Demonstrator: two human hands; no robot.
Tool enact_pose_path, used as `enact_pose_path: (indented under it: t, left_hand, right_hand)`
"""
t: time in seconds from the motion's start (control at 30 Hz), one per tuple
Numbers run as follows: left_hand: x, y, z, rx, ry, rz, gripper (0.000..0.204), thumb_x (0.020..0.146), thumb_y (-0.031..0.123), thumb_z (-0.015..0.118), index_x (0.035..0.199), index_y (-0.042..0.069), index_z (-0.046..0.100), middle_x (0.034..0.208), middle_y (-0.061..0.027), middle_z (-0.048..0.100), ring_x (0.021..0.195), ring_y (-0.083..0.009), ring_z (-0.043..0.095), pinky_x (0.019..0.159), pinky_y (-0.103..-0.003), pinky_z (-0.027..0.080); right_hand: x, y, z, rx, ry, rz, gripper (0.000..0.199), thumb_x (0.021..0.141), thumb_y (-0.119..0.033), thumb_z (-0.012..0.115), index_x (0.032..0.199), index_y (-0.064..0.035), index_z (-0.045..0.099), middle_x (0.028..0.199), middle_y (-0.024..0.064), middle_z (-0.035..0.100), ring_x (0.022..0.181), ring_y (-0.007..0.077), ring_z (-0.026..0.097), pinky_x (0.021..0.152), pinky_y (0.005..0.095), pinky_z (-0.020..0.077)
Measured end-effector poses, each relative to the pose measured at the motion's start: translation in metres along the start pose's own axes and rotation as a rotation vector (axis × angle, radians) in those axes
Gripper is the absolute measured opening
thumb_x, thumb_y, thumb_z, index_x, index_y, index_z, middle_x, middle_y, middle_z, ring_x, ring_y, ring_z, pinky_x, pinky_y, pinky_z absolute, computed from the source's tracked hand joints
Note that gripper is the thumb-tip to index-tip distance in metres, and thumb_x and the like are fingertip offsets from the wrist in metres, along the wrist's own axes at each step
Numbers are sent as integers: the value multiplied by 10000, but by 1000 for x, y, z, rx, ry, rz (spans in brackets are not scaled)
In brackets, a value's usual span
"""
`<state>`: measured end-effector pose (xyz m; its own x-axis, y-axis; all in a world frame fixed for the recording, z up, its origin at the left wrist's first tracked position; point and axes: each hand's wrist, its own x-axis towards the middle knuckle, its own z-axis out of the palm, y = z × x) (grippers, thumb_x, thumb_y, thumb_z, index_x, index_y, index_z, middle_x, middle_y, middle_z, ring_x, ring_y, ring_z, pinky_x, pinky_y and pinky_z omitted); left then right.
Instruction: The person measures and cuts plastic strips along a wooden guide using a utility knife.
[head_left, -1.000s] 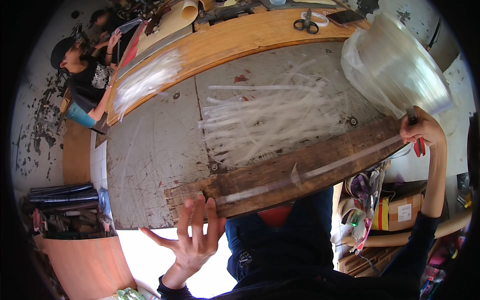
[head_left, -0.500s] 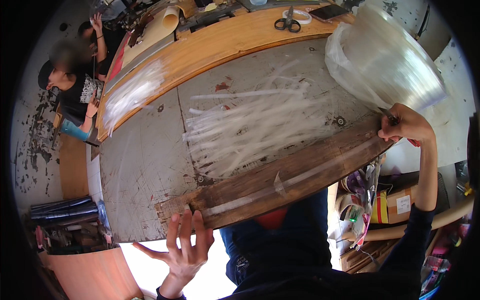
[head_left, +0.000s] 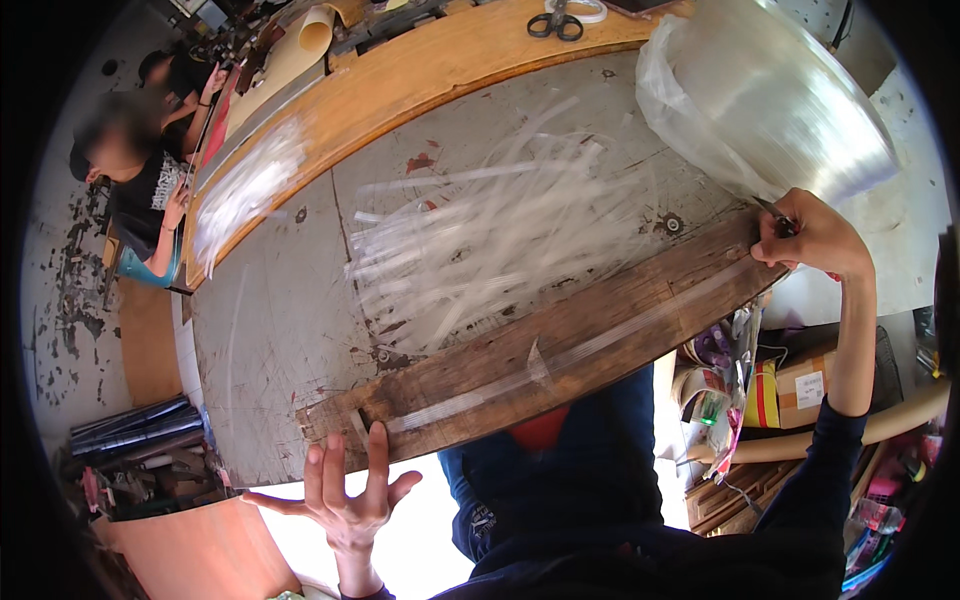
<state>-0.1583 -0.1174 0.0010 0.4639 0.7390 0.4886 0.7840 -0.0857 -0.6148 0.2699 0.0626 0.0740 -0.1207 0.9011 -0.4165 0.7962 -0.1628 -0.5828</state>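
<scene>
A long dark wooden board (head_left: 470, 350) lies along the near edge of the grey tabletop. Along its length runs a narrow clear plastic strip (head_left: 600, 345). My left hand (head_left: 345, 505) is open with fingers spread, its fingertips at the board's left end beside a small dark upright piece (head_left: 361, 428). At the board's right end, my right hand (head_left: 815, 235) is closed around a small pointed cutting tool (head_left: 770, 209); its blade sticks out past the fingers and most of it is hidden. The same fingers press near the strip's right end.
Cut clear strips (head_left: 500, 225) lie in a loose heap beyond the board; another bundle (head_left: 250, 190) is on the wooden ledge. A large roll of clear strip (head_left: 790, 100) stands at the right. Black-handled scissors (head_left: 556, 24) lie at the back. Two people (head_left: 140, 185) work at far left.
My left hand has drawn back slightly toward me and left, and its fingers have spread. My right hand keeps its hold at the board's end. The whole view has shifted a little.
</scene>
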Motion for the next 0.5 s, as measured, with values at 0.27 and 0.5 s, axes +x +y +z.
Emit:
enact_pose_path:
  t: [0.27, 0.5]
  left_hand:
    - [100, 64, -31, -534, -158, -225, 372, 843, 460, 520, 1058, 183, 641, 1132, -80, 524, 1083, -218, 468, 1010, -528, 240]
    - [141, 128, -22, -915, -2, 62, 396, 778, 300, 641, 1129, 120, 608, 1078, -6, 554, 875, -88, 525, 952, -415, 309]
  right_hand:
    - [-1, 7, -1, 14, 3, -27, 222, 690, -122, 685, 542, -29, 548, 508, 23, 552, 448, 76, 501, 435, 215, 366]
    - [1, 8, 0, -51, -67, -118, 251, 734, -159, 683, 559, -34, 553, 480, 7, 519, 446, 75, 496, 438, 223, 367]
